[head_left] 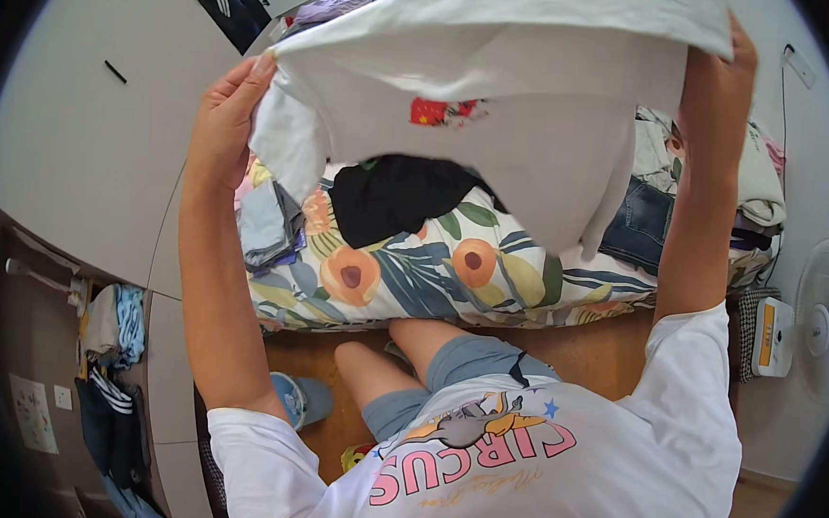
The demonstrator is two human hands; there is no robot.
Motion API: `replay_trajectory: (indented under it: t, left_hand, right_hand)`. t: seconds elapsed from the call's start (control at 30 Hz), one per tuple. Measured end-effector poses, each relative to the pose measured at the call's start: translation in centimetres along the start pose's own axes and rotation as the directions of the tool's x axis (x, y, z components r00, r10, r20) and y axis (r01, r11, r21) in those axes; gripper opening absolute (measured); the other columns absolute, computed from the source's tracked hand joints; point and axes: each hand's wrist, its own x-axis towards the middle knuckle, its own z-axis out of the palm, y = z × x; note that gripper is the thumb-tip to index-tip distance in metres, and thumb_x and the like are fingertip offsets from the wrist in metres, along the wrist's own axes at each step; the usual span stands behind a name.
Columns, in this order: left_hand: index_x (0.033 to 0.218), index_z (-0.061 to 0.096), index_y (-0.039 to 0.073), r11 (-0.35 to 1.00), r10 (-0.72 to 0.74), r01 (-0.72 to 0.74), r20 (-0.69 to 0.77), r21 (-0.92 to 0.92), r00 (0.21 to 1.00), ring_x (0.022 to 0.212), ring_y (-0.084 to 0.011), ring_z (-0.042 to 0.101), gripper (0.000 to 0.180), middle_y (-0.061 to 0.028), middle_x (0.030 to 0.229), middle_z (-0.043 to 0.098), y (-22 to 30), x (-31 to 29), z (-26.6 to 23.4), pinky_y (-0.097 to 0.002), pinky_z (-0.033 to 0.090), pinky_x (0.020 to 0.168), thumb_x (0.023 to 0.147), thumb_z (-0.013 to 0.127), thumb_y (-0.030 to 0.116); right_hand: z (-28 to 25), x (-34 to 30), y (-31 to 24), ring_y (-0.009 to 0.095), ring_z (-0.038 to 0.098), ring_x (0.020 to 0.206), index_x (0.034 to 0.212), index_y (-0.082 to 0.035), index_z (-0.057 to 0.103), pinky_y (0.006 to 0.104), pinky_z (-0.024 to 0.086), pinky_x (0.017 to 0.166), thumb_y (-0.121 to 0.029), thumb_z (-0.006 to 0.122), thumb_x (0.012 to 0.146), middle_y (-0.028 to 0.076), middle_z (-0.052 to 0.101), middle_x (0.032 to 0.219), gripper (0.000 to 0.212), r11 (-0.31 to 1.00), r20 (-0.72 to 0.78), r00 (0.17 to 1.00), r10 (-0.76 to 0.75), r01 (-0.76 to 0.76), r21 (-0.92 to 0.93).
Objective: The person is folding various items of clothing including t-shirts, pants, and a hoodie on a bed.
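Left hand: pinching one upper corner of the white shirt (512, 61), thumb on top; left hand (228, 119) is definitely gripping, not just resting.
Right hand: up at the opposite corner, gripping there too as far as I can tell; part of the right hand (742, 53) is behind the cloth.
White shirt: in the air over the bed, stretched between both hands, red print (433, 113) showing, lower edge hanging loose and a bit blurry. No folds set in it, so I'd call this one barely started.
Black garment: on the bed below the shirt; the black garment (390, 201) looks bunched up, so probably left to do.
Small stack: near the left arm, the grey and pale blue stack (269, 226) looks neatly folded. I'd count that as done.
Jeans: over by the right arm, the jeans (640, 225) lie fairly flat, but the shirt and arm hide too much to say they're finished.
Far pile: the purple and dark pile (340, 8) past the shirt looks loose, maybe more work.
Bed: floral cover (574, 292) under the clothes.
Overall: my guess is partway through folding.
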Motion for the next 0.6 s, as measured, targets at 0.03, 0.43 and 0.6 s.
replay_trajectory:
  t: [0.03, 0.43, 0.6]
  left_hand:
    - [0.106, 0.058, -0.001, 0.997, 0.072, -0.071, -0.09, 0.015, 0.993, 0.082, -0.0099, 0.06, 0.027, -0.0047, 0.093, 0.063, -0.8, 0.1, -0.7, -0.022, 0.049, 0.071, 0.09, 0.054, 0.02]
    - [0.116, 0.047, 0.003, 0.289, -0.742, 0.424, 0.078, -0.858, 0.666, 0.096, -0.0265, 0.058, 0.035, -0.014, 0.112, 0.056, -36.7, -25.1, 1.0, -0.0428, 0.05, 0.081, 0.082, 0.05, 0.014]
    - [0.116, 0.047, 0.006, 0.393, -0.85, 0.604, -0.024, -0.693, 0.526, 0.101, -0.0263, 0.057, 0.037, -0.0125, 0.115, 0.055, -36.5, -24.1, 0.8, -0.0476, 0.049, 0.083, 0.082, 0.056, 0.018]
  right_hand:
    - [1.6, -0.5, -2.3, 0.024, 0.053, 0.056, 0.085, -0.004, 0.059, 0.0291, 0.044, 0.055, -0.028, 0.065, 0.081, 0.01, 0.063, 0.073, 0.026, 0.991, -0.126, 0.985, -0.118, 0.109, -0.071]
    - [21.9, -34.9, 0.8, 0.024, 0.058, 0.068, 0.084, -0.012, 0.062, 0.0365, 0.047, 0.058, -0.023, 0.065, 0.069, 0.006, 0.057, 0.08, 0.019, 0.997, 0.824, 0.56, -0.079, 0.027, 0.077]
    - [14.2, -34.8, 6.1, 0.03, 0.06, 0.083, 0.094, -0.007, 0.064, 0.0376, 0.048, 0.074, -0.021, 0.06, 0.078, 0.011, 0.062, 0.096, 0.021, 0.896, 0.823, 0.437, 0.363, -0.407, -0.179]
